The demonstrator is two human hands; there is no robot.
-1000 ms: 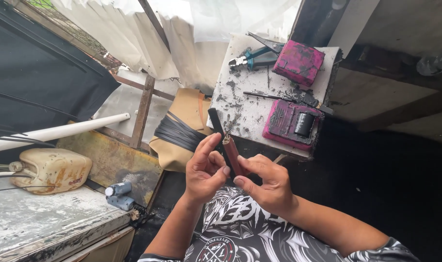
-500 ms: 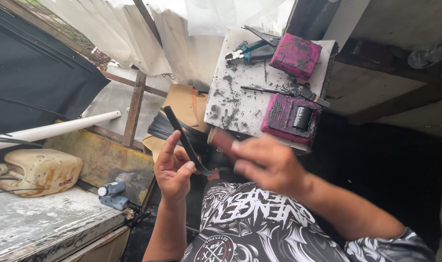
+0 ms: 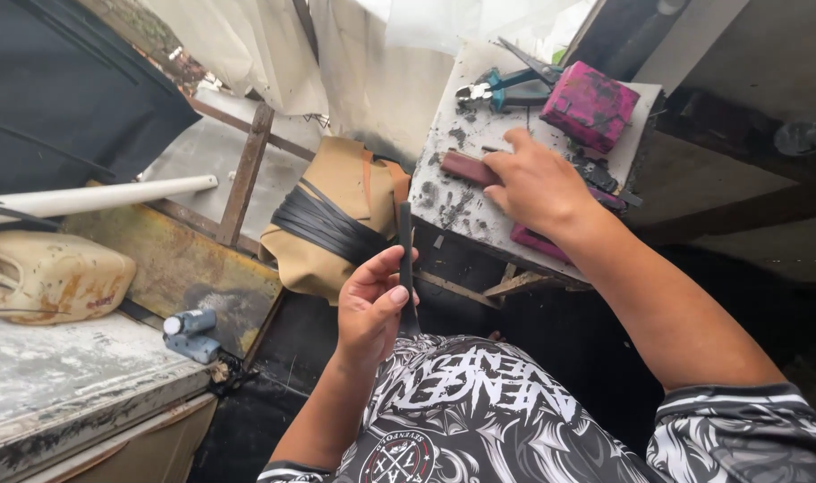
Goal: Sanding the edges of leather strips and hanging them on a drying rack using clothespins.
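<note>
At the near edge of the desk (image 3: 462,201): right hand (image 3: 538,183) clamped on dark-red handle (image 3: 469,168), long axis across. Below, nearer the body, left hand (image 3: 370,309) pinching upright black strip (image 3: 405,259).

Daylight coming in from top centre, blowing out white sheeting (image 3: 399,54). Lower right under bench (image 3: 480,152) sitting in deep shadow. Wide-angle bending edges. Frame staying mostly sharp, slight softness showing at corners.

1 head cam, close, downward, forward
</note>
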